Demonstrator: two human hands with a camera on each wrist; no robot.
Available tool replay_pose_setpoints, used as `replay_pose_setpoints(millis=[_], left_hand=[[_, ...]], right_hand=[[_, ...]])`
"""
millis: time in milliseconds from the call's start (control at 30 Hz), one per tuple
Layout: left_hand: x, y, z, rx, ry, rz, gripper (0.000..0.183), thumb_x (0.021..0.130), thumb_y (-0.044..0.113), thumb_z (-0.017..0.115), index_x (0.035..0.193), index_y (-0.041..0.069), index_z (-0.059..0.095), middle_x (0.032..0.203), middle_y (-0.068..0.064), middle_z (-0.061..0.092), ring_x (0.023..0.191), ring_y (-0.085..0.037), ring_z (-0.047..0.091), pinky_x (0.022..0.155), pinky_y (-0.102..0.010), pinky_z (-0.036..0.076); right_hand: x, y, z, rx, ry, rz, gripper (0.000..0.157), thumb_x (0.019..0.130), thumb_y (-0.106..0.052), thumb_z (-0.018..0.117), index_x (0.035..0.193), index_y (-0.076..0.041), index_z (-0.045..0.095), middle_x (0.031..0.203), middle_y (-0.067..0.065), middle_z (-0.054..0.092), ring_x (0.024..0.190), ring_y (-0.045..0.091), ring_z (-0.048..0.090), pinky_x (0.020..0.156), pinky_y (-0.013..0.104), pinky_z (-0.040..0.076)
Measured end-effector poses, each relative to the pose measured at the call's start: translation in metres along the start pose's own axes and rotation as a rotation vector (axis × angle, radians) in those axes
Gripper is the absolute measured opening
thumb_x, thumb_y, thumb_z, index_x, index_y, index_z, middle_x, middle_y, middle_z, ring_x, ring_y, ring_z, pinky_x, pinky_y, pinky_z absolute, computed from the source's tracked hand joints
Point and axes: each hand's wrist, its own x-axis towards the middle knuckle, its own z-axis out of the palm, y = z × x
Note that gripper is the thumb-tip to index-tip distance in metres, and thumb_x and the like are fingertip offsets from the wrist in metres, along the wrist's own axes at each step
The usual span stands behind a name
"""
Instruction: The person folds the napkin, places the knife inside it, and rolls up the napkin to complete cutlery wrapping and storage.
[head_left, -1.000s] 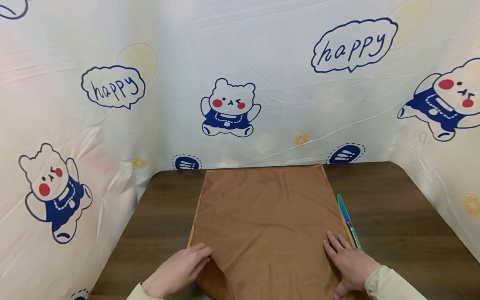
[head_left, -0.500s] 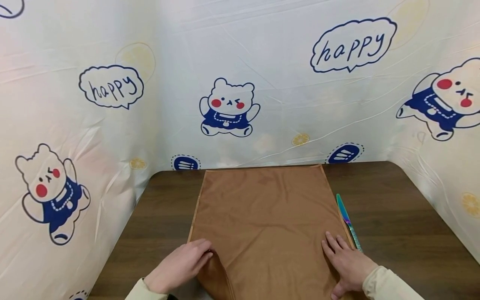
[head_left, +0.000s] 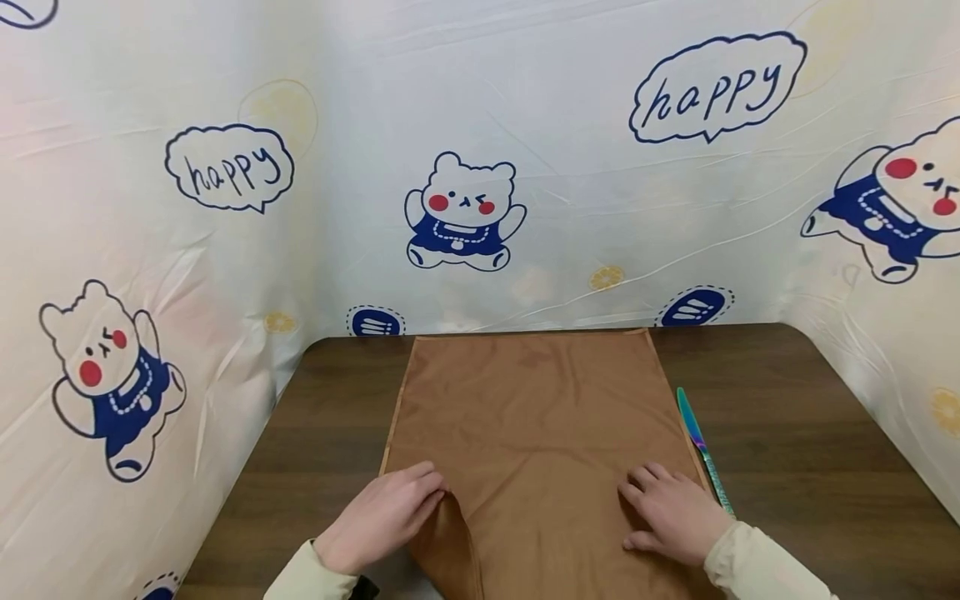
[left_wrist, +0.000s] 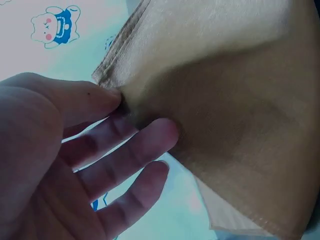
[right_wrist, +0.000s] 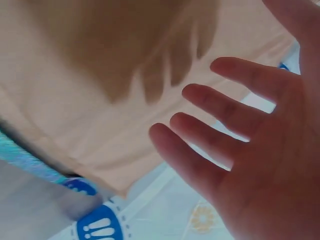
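Note:
A brown cloth [head_left: 540, 400], possibly a napkin or placemat, lies over the middle of the table with its far edge near the table's back edge. At its near left side, my left hand [head_left: 390, 512] pinches the cloth's edge between thumb and fingers and lifts it, so the side stands up in a fold. In the left wrist view, the held cloth [left_wrist: 240, 105] hangs from the fingertips. Over the near right part of the cloth is my right hand [head_left: 675, 512], fingers extended. The right wrist view shows its fingers [right_wrist: 195, 155] apart from the cloth, casting a shadow.
An iridescent blue-green table knife [head_left: 705, 454] lies along the cloth's right edge, partly hidden by my right hand and sleeve. Dark wood tabletop [head_left: 810, 417] shows on both sides. A white printed curtain [head_left: 562, 167] surrounds the table at the back and sides.
My left hand has moved a little right and away from me, raising the cloth's edge further. The right hand has come off its flat press and shifted left.

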Motion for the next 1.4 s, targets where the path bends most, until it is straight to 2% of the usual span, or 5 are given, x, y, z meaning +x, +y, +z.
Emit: replay_pose_setpoints(millis=[133,300,633,933,1400], left_hand=[[0.007,0.004,0.001,0.024,0.032,-0.02,0.009,0.08,0.016,0.062,0.076,0.024,0.06,0.073,0.016,0.049,0.059,0.004,0.047,0.054,-0.015,0.04],[0.013,0.008,0.002,0.023,0.036,-0.051,0.007,0.078,0.016,0.064,0.074,0.022,0.062,0.072,0.015,0.051,0.058,0.002,0.049,0.052,-0.018,0.041],[0.024,0.018,0.004,0.037,0.099,-0.115,0.008,0.074,0.021,0.069,0.073,0.025,0.061,0.07,0.017,0.055,0.058,0.001,0.052,0.052,-0.021,0.041],[0.03,0.028,0.004,0.03,0.145,-0.13,0.008,0.078,0.023,0.067,0.075,0.024,0.06,0.071,0.017,0.052,0.054,0.002,0.048,0.047,-0.018,0.038],[0.035,0.035,0.004,-0.017,0.134,-0.118,0.004,0.08,0.021,0.066,0.079,0.022,0.062,0.072,0.016,0.053,0.055,0.002,0.048,0.049,-0.016,0.039]], right_hand=[[0.011,-0.008,-0.004,-0.065,0.087,-0.038,0.048,0.072,-0.058,0.061,0.091,-0.014,0.061,0.093,0.001,0.055,0.09,0.02,0.052,0.067,0.04,0.044],[0.025,-0.02,-0.007,-0.093,0.134,-0.087,0.036,0.074,-0.054,0.061,0.079,-0.018,0.057,0.082,-0.004,0.052,0.083,0.016,0.051,0.062,0.035,0.041],[0.049,-0.039,-0.014,-0.127,0.301,-0.204,0.022,0.078,-0.039,0.064,0.072,-0.022,0.052,0.074,-0.006,0.047,0.074,0.013,0.047,0.059,0.03,0.037],[0.072,-0.063,-0.026,-0.119,0.378,-0.283,0.025,0.089,-0.042,0.048,0.075,-0.02,0.051,0.073,-0.008,0.048,0.072,0.011,0.045,0.059,0.025,0.035],[0.091,-0.09,-0.035,-0.105,0.365,-0.248,0.031,0.09,-0.046,0.044,0.082,-0.018,0.055,0.076,-0.006,0.051,0.077,0.012,0.05,0.063,0.026,0.038]])
